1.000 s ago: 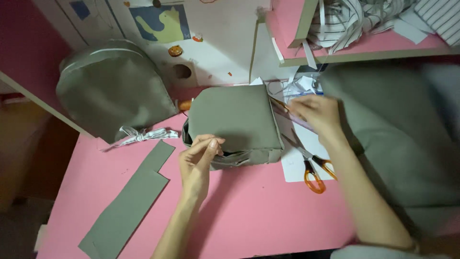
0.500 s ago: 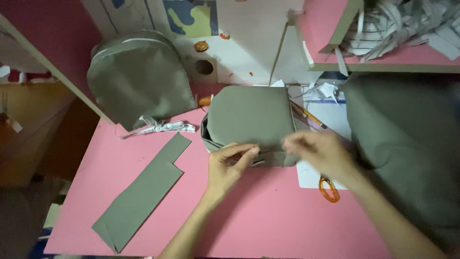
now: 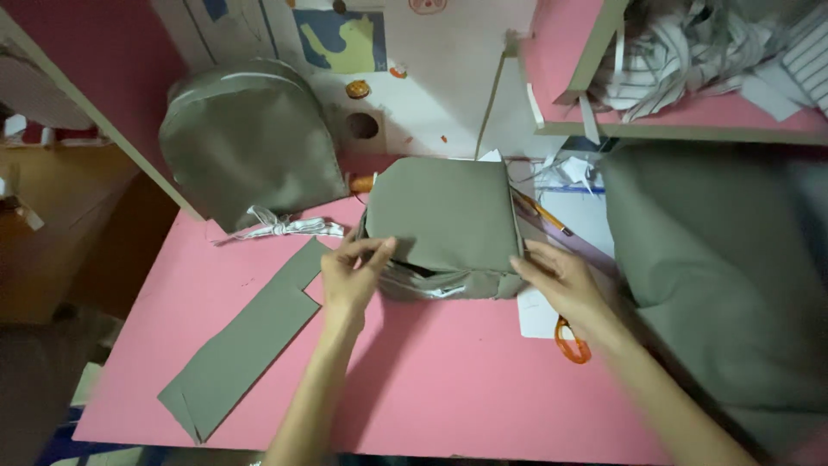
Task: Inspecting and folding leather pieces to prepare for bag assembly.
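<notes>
Now, from the left side:
Strip point(image 3: 241, 345): grey fabric strip is lying flat on pink table point(image 3: 448, 380).
Left hand point(image 3: 352, 274): fingers are pinching near-left edge of grey pouch point(image 3: 444, 226).
Pouch: is sitting at table middle.
Right hand point(image 3: 561, 280): fingers are gripping pouch's near-right corner, above orange scissors point(image 3: 571, 342).

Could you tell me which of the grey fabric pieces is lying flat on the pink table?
The long stepped grey fabric strip, lower left, untouched by both hands.
</notes>
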